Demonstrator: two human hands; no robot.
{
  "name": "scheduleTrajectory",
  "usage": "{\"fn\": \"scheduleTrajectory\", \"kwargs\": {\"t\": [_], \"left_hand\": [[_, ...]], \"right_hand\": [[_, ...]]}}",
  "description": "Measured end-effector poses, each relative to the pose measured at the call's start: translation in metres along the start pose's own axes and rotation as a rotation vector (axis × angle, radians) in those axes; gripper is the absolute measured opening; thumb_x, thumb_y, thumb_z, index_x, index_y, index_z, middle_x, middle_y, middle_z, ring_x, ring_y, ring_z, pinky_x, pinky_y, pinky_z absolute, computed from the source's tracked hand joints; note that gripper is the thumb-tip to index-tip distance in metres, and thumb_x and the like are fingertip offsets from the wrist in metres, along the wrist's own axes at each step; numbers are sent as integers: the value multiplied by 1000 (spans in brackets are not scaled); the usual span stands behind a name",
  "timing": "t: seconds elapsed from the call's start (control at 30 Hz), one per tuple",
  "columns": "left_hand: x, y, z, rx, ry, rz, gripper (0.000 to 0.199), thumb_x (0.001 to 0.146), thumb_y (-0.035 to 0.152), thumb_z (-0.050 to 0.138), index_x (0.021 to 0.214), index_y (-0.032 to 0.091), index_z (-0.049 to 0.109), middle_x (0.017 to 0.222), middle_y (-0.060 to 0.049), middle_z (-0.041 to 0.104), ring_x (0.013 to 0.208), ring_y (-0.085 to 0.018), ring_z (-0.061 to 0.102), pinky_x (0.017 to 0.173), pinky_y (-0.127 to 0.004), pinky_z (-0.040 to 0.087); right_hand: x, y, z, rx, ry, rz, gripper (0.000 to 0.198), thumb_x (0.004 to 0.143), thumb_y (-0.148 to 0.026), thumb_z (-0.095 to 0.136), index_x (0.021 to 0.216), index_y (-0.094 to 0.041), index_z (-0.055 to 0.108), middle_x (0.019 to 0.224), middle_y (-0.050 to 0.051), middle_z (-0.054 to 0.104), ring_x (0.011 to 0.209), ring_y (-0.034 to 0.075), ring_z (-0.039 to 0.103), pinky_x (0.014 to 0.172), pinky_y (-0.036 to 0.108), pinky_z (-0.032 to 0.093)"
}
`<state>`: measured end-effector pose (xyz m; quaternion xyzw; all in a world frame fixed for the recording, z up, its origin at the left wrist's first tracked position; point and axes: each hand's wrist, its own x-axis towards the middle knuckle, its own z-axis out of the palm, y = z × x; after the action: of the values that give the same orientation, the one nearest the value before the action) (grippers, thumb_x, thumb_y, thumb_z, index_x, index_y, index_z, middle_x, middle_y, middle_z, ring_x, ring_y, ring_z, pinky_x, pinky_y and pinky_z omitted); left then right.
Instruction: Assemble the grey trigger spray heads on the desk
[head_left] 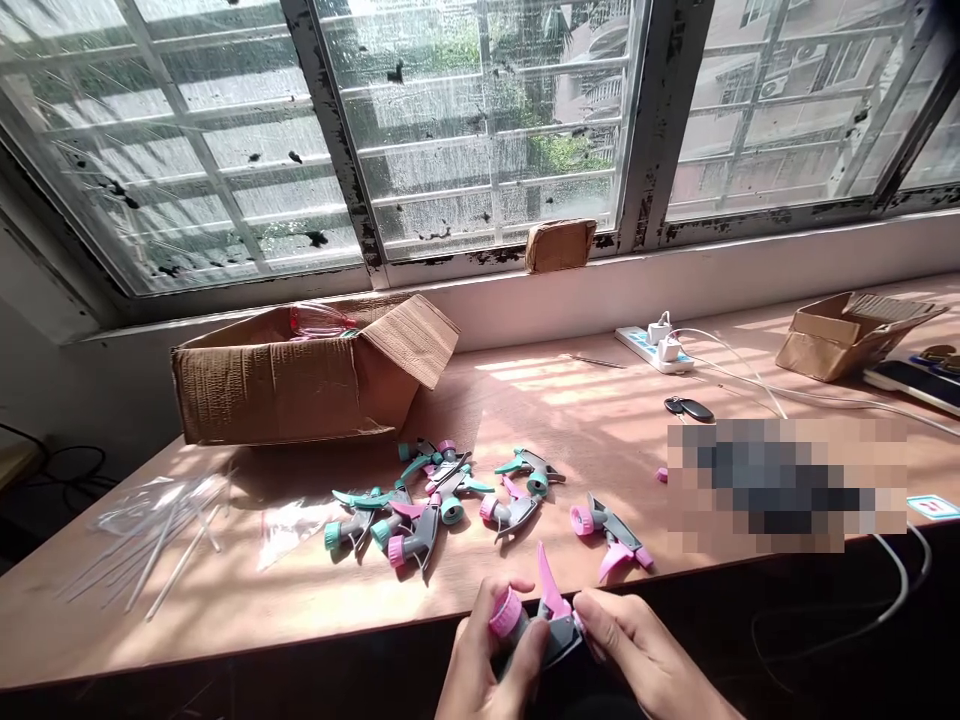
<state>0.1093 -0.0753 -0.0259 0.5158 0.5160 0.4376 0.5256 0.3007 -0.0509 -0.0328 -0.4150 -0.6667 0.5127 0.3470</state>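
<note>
Just off the table's front edge, my left hand [491, 655] is closed around a grey and pink trigger spray head [559, 637]. Its ribbed pink collar points up to the left and its pink trigger sticks upward. The fingers of my right hand [637, 640] pinch the pink nozzle at its other end. A similar pink and grey spray head [611, 535] lies on the table just beyond my hands. Farther left is a loose pile of several spray heads [412, 510], some with teal parts and some with pink.
Thin plastic tubes [161, 545] and clear plastic bags [292, 530] lie at the left. An open cardboard box [270, 395] stands behind them. Toward the right are a power strip [652, 350], keys [688, 408], a blurred-out dark object [772, 485] and a small carton [817, 340].
</note>
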Motion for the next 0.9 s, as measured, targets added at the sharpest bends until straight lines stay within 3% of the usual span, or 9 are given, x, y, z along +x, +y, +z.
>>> {"fn": "scheduleTrajectory", "kwargs": {"t": [0.1,0.2,0.3,0.37,0.43,0.53,0.63,0.8,0.9], "left_hand": [[4,10,-4,-175,-106,-52,49,88,64,65,110,21,53,62,8,42,50,-7,32,50,-21,25],[5,17,-8,-197,-144,-60,46,90,61,64,110,21,52,62,8,40,48,-6,28,49,-21,22],[2,14,-9,-73,-104,-1,47,90,60,65,113,20,56,67,4,48,54,-10,37,51,-22,27],[-1,8,-7,22,-40,15,47,88,59,68,113,20,60,74,0,54,63,-14,47,56,-23,35],[-4,2,-5,76,17,1,47,86,58,70,114,22,63,82,-3,59,72,-18,53,62,-26,40],[-5,0,-3,61,27,-26,49,85,59,71,117,22,63,82,-2,59,70,-18,52,63,-26,41],[-1,6,-3,-77,-56,-50,52,85,63,69,115,21,59,69,3,50,57,-12,41,56,-23,33],[5,14,-5,-225,-122,-95,55,86,66,67,113,21,51,63,8,40,50,-7,28,50,-21,21],[4,11,-4,-170,-147,-37,52,88,64,65,114,21,51,62,7,43,50,-7,31,50,-22,20]], "right_hand": [[-2,-4,-9,-105,-47,-105,45,105,-57,38,90,-21,61,84,2,60,78,17,54,77,26,46],[-1,-4,-14,-161,-91,-179,39,100,-59,50,111,-24,63,101,5,66,90,21,61,84,28,48],[1,2,-10,-99,-114,-122,51,96,-68,49,91,-20,64,80,3,66,71,18,60,66,25,45],[2,4,-6,-46,-108,-57,60,102,-67,34,70,-19,52,58,-2,51,54,13,47,54,24,34],[2,3,-2,-61,-62,-33,60,104,-63,30,64,-19,38,55,-5,37,51,10,34,51,25,24],[1,-1,-3,-113,-49,-61,57,105,-60,33,65,-20,31,60,-5,32,56,10,28,54,26,23],[-2,-3,-7,-127,-41,-51,53,105,-59,35,70,-20,44,67,-3,46,62,13,40,59,24,35],[-5,3,-12,-143,-3,-87,43,96,-64,53,109,-23,62,103,6,68,89,21,61,84,29,50],[-3,5,-9,-62,-23,-52,51,97,-68,48,94,-20,63,81,3,66,72,17,59,67,25,49]]}}
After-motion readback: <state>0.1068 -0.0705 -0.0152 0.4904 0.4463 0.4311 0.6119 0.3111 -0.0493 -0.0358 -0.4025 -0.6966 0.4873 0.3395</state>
